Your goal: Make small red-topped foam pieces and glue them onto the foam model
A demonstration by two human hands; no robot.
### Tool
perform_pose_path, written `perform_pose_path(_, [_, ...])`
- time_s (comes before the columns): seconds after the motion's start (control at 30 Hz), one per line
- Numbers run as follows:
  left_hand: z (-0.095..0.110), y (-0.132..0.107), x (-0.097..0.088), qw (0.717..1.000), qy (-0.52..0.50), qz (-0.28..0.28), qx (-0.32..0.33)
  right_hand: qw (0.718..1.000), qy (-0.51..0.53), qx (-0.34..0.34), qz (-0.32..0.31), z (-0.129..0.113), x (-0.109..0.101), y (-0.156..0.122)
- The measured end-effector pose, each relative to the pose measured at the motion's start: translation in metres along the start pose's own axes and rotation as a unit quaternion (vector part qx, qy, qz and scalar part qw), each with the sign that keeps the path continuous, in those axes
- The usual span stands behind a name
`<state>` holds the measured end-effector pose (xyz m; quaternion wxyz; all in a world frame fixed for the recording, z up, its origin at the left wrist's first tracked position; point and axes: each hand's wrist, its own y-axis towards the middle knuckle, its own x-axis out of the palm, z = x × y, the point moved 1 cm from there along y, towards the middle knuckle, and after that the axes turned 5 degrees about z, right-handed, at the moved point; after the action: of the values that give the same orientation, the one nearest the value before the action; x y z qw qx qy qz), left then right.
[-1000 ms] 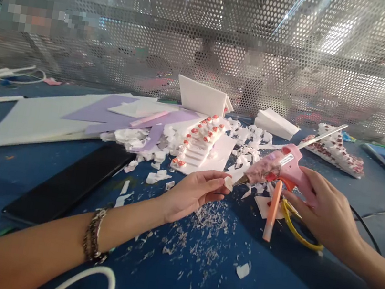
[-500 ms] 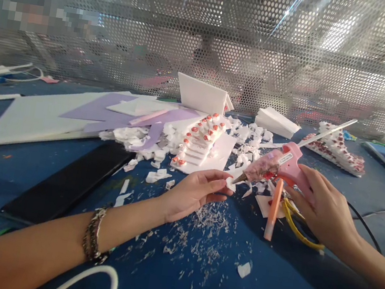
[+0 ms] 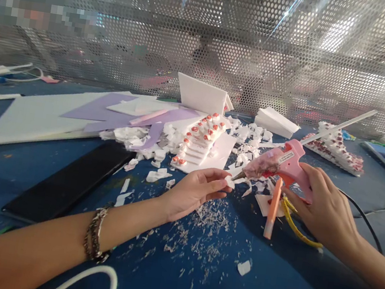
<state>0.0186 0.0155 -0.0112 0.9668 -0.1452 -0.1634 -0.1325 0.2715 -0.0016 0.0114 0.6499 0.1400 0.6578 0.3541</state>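
Note:
My left hand [image 3: 200, 190] pinches a small white scrap [image 3: 229, 182], paper or foam, between thumb and fingers. In my right hand [image 3: 326, 203] is a pink hot glue gun [image 3: 294, 165], a long whitish glue stick [image 3: 349, 122] poking out of its back. The gun's nozzle [image 3: 240, 176] points left and is at the scrap; whether they touch I cannot tell. Behind my left hand stands a small white stepped model [image 3: 197, 145] dotted with red-and-white rosettes. Under the gun lie an orange marker-like stick [image 3: 273, 209] and a yellow ring [image 3: 296, 225], partly hidden by my right hand.
White and lilac sheets [image 3: 38, 114] and a black phone-like slab [image 3: 71, 179] lie to the left. White scraps [image 3: 247, 138] and fine shavings [image 3: 211, 224] litter the blue table. A decorated white piece [image 3: 338, 149] lies back right. Perforated metal [image 3: 209, 31] stands behind.
The glue gun has shifted slightly, and its glue stick now reaches further right and higher. My left hand still holds the white scrap, almost unmoved.

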Motion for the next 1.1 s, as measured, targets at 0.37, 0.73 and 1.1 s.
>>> perform_pose_path(0.37, [0.027,-0.001,-0.011,0.981,0.138,0.039,0.128,0.999,-0.015,0.039,-0.002,0.004,-0.009,0.005])
perform_pose_path(0.73, [0.074,0.003,-0.066,0.7,0.652,0.014,0.292,0.998,-0.041,0.048,-0.007,0.016,-0.002,0.008])
perform_pose_path(1.1, [0.07,0.016,-0.077,0.644,0.713,-0.039,0.274,0.998,-0.043,0.048,-0.017,0.02,0.002,0.007])
